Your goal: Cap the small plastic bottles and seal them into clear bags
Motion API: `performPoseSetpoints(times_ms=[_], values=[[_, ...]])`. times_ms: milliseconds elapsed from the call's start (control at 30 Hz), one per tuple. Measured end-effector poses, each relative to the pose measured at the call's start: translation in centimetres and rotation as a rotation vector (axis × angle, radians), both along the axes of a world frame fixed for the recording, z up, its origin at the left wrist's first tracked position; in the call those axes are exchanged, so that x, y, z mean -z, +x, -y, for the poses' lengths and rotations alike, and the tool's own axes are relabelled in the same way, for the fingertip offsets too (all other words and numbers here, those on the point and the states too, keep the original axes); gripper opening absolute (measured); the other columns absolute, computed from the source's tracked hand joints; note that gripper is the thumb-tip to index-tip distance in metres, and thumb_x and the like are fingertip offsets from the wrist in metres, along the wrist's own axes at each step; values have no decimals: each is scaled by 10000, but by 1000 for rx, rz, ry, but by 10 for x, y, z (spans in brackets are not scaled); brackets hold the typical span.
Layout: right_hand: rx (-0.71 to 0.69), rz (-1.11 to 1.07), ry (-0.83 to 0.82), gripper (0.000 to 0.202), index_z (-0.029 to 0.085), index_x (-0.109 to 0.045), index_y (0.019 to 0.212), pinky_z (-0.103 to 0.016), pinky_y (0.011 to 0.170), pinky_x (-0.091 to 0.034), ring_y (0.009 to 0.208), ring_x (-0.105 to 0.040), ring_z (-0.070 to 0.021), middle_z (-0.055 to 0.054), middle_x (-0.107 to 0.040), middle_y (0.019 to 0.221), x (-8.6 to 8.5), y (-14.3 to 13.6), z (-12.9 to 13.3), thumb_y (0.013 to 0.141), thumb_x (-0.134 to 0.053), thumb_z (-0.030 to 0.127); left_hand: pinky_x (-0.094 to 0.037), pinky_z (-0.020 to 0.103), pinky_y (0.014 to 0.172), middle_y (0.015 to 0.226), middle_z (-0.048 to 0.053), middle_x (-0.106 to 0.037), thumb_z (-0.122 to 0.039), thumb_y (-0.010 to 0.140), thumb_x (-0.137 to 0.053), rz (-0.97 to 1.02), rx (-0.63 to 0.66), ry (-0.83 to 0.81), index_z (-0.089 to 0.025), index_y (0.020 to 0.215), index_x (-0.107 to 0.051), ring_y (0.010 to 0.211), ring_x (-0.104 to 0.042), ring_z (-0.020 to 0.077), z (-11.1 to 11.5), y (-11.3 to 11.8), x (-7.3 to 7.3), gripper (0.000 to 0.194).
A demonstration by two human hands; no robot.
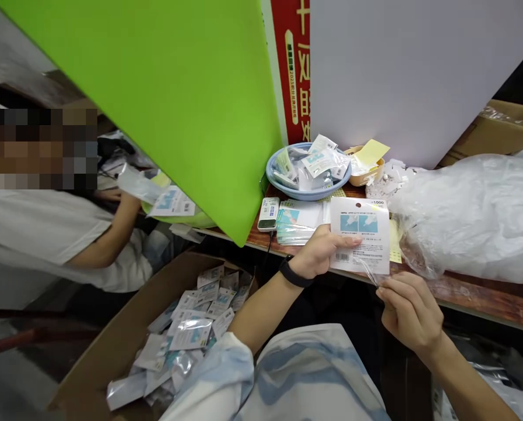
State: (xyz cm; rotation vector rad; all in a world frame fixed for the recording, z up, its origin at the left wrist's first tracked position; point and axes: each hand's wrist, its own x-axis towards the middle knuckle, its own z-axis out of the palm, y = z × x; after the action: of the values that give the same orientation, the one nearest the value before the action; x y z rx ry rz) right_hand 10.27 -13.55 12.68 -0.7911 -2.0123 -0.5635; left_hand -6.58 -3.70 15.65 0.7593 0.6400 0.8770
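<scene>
A white printed package card (360, 257) with two blue pictures and a small hole near its top is held up over the table's front edge. My left hand (320, 251) is closed on its left side, the thumb lying across the print. At the card's lower right, my right hand (408, 310) pinches a bit of clear plastic film (370, 272) that reaches up to the card. Whether the film belongs to a bag around the card, I cannot tell. Behind my left hand lies a stack of similar cards (298, 225).
A blue basin (279, 186) of packaged cards, a small tan basket (370, 176) and a white device (269, 214) stand on the table. Clear plastic bags (463, 210) fill the right. A carton (94, 356) of packages sits lower left; a co-worker's arm (107, 240) is beyond the green panel (177, 88).
</scene>
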Motion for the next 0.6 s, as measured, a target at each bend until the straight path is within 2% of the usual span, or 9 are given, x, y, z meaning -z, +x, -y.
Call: performPoseSetpoints(times_ms=[200, 300, 367, 433, 467, 567, 600], values=[[-32, 48, 66, 175, 125, -604, 892, -374, 700, -582, 784, -662, -211, -93, -663, 840, -4, -3, -2, 801, -602, -24, -507, 426, 956, 1009, 124, -757, -241, 440, -921, 68, -108, -29, -114, 843, -753, 983, -690, 291, 0, -9, 7, 456], [197, -94, 133, 143, 141, -621, 1027, -347, 673, -571, 767, -680, -216, -84, -675, 830, -17, 1, -2, 890, -584, 133, -510, 443, 952, 961, 106, -764, -230, 444, -917, 93, -213, -39, -126, 865, -752, 954, -696, 285, 2, -14, 10, 464], [335, -153, 180, 299, 128, -606, 1144, -367, 676, -560, 795, -682, -254, -112, -681, 847, -28, -1, -3, 903, -614, 305, -512, 449, 946, 947, 95, -765, -230, 454, -913, 104, -261, -14, -131, 884, -750, 939, -698, 278, 5, -16, 10, 471], [339, -8, 123, 441, 108, -588, 1171, -390, 724, -548, 857, -671, -285, -150, -688, 919, -38, -11, -6, 842, -703, 379, -515, 443, 941, 945, 92, -764, -239, 479, -904, 116, -266, 23, -126, 890, -748, 923, -699, 266, 11, -16, 6, 454], [315, 113, 70, 418, 108, -595, 1131, -391, 741, -538, 871, -663, -286, -156, -690, 940, -42, -18, -9, 822, -731, 354, -517, 435, 936, 945, 89, -764, -241, 492, -899, 123, -267, 42, -124, 890, -748, 913, -699, 258, 15, -16, 4, 441], [268, 357, -62, 74, 137, -614, 946, -362, 731, -494, 824, -638, -240, -113, -690, 875, -48, -36, -18, 873, -619, 133, -524, 411, 920, 932, 79, -764, -239, 514, -889, 126, -277, 64, -124, 873, -749, 893, -696, 238, 24, -15, -1, 402], [235, 372, -58, 90, 143, -616, 902, -350, 717, -483, 799, -630, -224, -98, -685, 836, -47, -40, -20, 872, -571, 72, -526, 403, 915, 924, 78, -764, -240, 514, -889, 124, -273, 62, -123, 866, -750, 887, -695, 234, 25, -15, -2, 396]])
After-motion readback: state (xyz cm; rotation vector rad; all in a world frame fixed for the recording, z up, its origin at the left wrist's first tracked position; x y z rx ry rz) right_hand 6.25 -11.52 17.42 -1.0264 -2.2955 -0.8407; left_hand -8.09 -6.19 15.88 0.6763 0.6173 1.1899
